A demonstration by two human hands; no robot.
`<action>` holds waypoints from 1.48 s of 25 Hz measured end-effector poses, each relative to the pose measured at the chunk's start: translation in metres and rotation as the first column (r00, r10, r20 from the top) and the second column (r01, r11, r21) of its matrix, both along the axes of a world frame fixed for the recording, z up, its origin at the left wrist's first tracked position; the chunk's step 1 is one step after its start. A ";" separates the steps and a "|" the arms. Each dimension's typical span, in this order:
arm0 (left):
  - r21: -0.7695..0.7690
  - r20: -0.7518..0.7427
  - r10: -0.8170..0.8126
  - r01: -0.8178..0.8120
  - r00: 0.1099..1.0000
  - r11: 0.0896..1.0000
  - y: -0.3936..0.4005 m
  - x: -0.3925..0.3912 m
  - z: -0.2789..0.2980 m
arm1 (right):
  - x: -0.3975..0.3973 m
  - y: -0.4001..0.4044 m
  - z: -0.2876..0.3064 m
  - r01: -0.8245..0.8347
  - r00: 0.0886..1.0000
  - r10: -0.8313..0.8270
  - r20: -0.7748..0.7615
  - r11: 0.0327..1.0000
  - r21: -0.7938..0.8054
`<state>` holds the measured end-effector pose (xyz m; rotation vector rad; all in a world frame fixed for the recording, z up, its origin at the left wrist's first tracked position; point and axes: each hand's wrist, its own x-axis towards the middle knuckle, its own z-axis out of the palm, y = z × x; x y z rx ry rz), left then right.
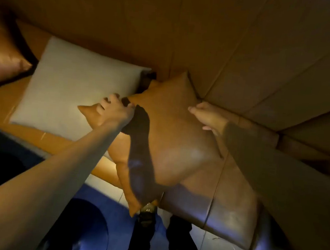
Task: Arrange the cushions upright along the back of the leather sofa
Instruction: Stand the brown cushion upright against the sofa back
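Both arms reach forward and down over the leather sofa (218,29), and between the two hands sits a tan leather cushion (175,137); it is tilted, its far corner pushed up against the sofa's backrest and its near corner hanging past the front edge of the seat, close to the person's dark trouser legs (144,236). The left hand (115,110) comes in from the lower left on a bare, almost straight forearm; its fingers are curled closed around the cushion's left edge, pinching the leather where a dark shadow falls just beside the knuckles. The right hand (208,116) comes in from the right on an arm in a dark sleeve (276,170); it lies against the cushion's right edge with the fingers extended and loosely bent, pressing on the leather; whether it truly grips or only steadies cannot be told, since the fingertips are blurred. Just to the left of the left hand, touching the tan cushion's corner, a pale grey cushion (79,89) lies flat on the seat, its far edge near the backrest; further left, well apart from both hands, the corner of a shiny brown cushion (6,57) shows at the frame's edge. Below the arms, a blue floor (112,220) runs along the sofa's front.
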<state>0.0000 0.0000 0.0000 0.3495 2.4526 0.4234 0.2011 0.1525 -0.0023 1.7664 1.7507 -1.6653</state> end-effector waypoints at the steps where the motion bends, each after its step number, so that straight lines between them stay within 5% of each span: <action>1: -0.059 -0.017 -0.012 0.011 1.000 0.998 0.002 0.001 -0.003 | -0.005 0.004 -0.006 -0.009 1.000 0.009 0.003 1.000 0.023; 5: -0.175 0.009 -0.017 0.018 1.000 0.984 0.012 -0.002 -0.020 | -0.028 0.018 -0.029 -0.025 1.000 0.025 0.000 1.000 -0.001; 10: -0.124 -0.062 -0.020 0.012 0.998 0.992 0.005 -0.004 -0.033 | -0.038 0.019 -0.055 -0.045 0.995 0.042 0.093 0.999 0.026; 17: 0.037 -0.151 0.281 -0.279 0.948 0.960 -0.004 -0.007 -0.046 | -0.034 0.020 -0.062 0.097 0.995 -0.099 0.026 0.994 0.052; 22: 0.159 -0.164 0.224 -0.198 0.961 0.967 -0.004 0.004 -0.030 | -0.011 0.014 -0.048 0.165 0.986 -0.165 -0.011 0.986 0.025; 26: 0.265 -0.247 0.064 0.004 0.967 0.964 0.029 0.033 0.013 | 0.031 0.013 -0.019 0.382 0.924 -0.379 -0.049 0.921 0.074; 31: 0.488 -0.409 -0.098 0.308 0.907 0.817 0.091 0.060 0.058 | 0.074 0.030 0.029 0.615 0.787 -0.578 -0.214 0.758 0.216; 37: 0.544 -0.389 -0.266 0.453 0.882 0.706 0.151 0.063 0.050 | 0.095 0.042 0.037 0.740 0.673 -0.683 -0.285 0.627 0.246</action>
